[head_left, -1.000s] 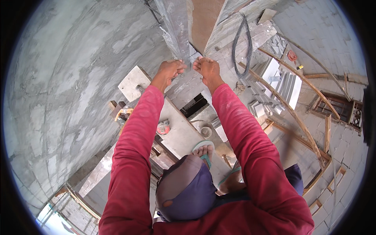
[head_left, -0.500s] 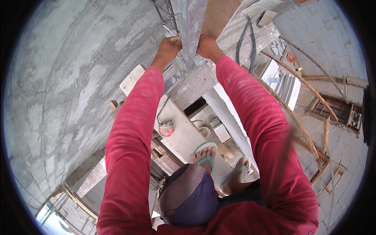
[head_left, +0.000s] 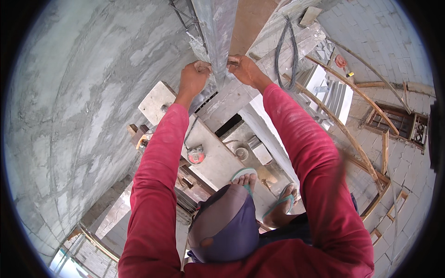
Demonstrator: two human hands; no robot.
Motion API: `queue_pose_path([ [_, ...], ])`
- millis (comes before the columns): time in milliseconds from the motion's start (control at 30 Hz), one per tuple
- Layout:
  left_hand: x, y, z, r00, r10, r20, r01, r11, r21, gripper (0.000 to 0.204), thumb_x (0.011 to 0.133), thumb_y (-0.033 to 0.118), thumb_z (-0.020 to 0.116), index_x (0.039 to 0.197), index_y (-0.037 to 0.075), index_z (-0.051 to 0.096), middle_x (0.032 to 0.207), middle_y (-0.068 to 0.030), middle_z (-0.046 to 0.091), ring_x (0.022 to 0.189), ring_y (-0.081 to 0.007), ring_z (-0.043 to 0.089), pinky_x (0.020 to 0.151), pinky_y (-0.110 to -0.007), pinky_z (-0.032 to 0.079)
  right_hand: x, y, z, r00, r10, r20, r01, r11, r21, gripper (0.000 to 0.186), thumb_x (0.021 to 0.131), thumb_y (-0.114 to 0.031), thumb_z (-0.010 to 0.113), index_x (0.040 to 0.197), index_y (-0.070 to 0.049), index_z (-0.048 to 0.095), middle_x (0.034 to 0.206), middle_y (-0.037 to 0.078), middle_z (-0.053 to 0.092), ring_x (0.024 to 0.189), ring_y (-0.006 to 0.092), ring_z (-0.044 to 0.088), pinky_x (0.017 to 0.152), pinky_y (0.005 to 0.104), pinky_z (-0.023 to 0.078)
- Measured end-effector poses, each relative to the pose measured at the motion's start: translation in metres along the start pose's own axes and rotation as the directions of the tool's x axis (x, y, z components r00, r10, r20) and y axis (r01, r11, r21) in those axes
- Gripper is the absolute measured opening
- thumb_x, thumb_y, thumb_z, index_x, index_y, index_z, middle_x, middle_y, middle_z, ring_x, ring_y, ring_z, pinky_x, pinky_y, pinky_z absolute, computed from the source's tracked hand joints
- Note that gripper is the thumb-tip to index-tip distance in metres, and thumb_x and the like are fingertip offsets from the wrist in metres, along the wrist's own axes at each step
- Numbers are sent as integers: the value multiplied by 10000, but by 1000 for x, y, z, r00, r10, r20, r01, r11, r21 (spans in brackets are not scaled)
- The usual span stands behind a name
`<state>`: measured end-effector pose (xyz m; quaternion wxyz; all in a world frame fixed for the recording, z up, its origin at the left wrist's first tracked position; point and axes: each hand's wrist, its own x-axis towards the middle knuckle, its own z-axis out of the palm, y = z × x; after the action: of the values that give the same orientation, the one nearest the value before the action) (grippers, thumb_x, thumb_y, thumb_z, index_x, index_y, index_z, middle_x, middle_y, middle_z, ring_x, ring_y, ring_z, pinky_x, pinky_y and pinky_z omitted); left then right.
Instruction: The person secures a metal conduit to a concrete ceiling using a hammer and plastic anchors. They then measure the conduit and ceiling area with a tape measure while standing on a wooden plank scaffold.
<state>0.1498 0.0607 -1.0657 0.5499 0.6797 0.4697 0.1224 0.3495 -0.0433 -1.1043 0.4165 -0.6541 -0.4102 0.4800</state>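
A long grey board or beam stands upright against the plastered wall at the top of the view. My left hand is at its left edge with curled fingers, and what they hold, if anything, is hidden. At the right edge, my right hand is closed with thumb and fingers around a small dark piece, too small to name. A brown panel adjoins the board on the right. Thin metal bars run along the wall left of it.
I stand in sandals on a pale plank high above the floor. A red and grey power tool lies on it with its cord. Coiled black cable, wooden poles and stacked white slabs are to the right.
Both hands have come down along the board, nearer to me. My fingers show more now, and the small dark piece is visible at the right hand.
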Motion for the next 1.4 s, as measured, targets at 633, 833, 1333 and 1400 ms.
queue_pose_path([
  [633, 37, 13, -39, 872, 334, 358, -413, 894, 173, 159, 884, 146, 808, 984, 22, 799, 896, -81, 785, 799, -135, 692, 799, -320, 553, -14, -35, 6, 999, 37, -29, -39, 997, -63, 328, 972, -74, 576, 1265, -10, 709, 1092, 100, 731, 1020, 196, 628, 985, 329, 471],
  [833, 49, 34, -44, 863, 219, 456, -418, 817, 398, 208, 827, 124, 830, 1012, 32, 802, 920, -95, 792, 847, -164, 712, 839, -324, 553, -6, -19, 12, 990, 131, -48, -129, 991, 45, 303, 960, -66, 600, 1226, -25, 739, 1061, 49, 720, 947, 143, 595, 926, 297, 472],
  [1333, 10, 3, -15, 983, 106, 147, -125, 984, 126, 277, 899, 169, 765, 1117, 1, 733, 1017, -79, 757, 905, -138, 672, 850, -311, 529, -12, -23, 30, 968, -116, -224, 63, 971, -230, 288, 954, -99, 574, 1194, -30, 718, 1037, 159, 744, 948, 225, 675, 871, 349, 517],
  [1400, 1, -1, -21, 986, 138, 95, -154, 970, 189, 314, 910, 184, 756, 1164, 2, 721, 1045, -92, 757, 910, -152, 683, 850, -322, 533, -20, -24, 27, 960, -70, -271, -11, 958, -285, 311, 955, -95, 574, 1233, -33, 698, 1099, 183, 741, 1012, 261, 698, 895, 366, 526],
])
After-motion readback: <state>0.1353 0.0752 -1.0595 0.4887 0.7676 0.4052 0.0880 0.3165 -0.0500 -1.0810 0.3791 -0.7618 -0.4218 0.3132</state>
